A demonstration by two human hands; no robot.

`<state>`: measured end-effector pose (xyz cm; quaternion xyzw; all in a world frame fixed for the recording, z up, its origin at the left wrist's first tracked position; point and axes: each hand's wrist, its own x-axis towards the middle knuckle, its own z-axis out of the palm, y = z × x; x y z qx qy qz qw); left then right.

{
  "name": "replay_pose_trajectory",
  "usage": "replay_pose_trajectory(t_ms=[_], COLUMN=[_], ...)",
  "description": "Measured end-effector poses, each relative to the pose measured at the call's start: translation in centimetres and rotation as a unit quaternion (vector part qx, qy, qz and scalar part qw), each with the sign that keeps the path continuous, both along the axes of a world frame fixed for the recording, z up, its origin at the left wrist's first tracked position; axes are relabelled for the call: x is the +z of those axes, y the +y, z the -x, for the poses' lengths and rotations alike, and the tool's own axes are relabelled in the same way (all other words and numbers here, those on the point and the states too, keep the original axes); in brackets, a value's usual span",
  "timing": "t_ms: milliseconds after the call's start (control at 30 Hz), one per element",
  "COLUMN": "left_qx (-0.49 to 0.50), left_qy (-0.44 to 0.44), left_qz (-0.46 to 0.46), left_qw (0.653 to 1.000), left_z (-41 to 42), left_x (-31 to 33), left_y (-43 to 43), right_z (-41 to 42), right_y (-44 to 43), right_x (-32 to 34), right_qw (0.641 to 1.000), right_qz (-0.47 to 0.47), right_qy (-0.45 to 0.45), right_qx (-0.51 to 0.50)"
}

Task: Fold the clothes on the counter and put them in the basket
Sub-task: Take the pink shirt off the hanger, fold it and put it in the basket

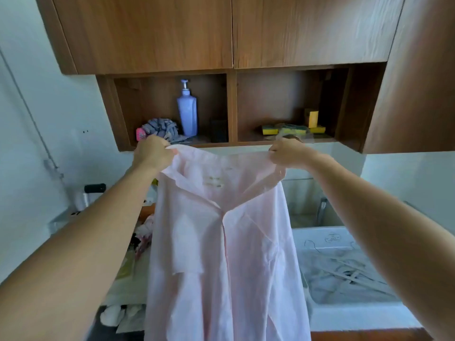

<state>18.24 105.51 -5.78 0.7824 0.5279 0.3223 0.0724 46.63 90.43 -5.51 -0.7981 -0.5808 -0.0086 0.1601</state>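
With your left hand (154, 152) and right hand (286, 152) each pinching a shoulder of the pink shirt (221, 242), keep both grips level and lower it flat onto the bench.

Two arms of a person are in view, the left arm (86, 230) and the right arm (381, 217). Each is bare along all of its visible length, from the lower corner of the view up to the wrist. The left hand (152, 153) and the right hand (288, 153) are bare as well. The forearms look slim and smooth, and the wide lens swells them toward the edges.
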Motion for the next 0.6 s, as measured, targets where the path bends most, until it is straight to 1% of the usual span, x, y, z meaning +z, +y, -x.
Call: replay_pose_trajectory(t_ms=[133, 200, 233, 267, 367, 433, 500, 600], left_qx=[0.000, 0.016, 0.023, 0.029, 0.059, 0.079, 0.068, 0.058], left_qy=[0.005, 0.012, 0.020, 0.023, 0.001, -0.040, -0.072, -0.063], left_qz=[0.035, 0.057, 0.068, 0.084, 0.163, 0.216, 0.249, 0.270], left_qw=[0.999, 0.998, 0.997, 0.996, 0.985, 0.972, 0.964, 0.959], left_z=[-4.1, -6.0, -6.8, -7.5, -9.1, -9.9, -10.4, -11.0], left_x=[-2.7, -4.1, -4.9, -5.8, -8.3, -10.2, -12.1, -15.2], left_y=[5.8, 8.1, 8.9, 9.7, 11.5, 13.2, 14.8, 17.1], right_z=[-4.4, -6.6, -7.5, -8.4, -10.3, -11.0, -11.3, -12.0], right_y=[5.9, 8.4, 9.4, 10.5, 13.5, 15.5, 16.7, 18.8], right_x=[-3.8, -5.0, -5.7, -6.4, -9.6, -11.8, -13.5, -15.7], right_qw=[0.997, 0.996, 0.995, 0.994, 0.981, 0.963, 0.937, 0.882], right_qz=[0.060, 0.081, 0.086, 0.091, 0.106, 0.103, 0.087, 0.065], right_qy=[-0.018, -0.011, 0.009, 0.035, 0.163, 0.250, 0.338, 0.466], right_qx=[0.032, 0.037, 0.042, 0.046, 0.025, 0.007, 0.005, 0.006])
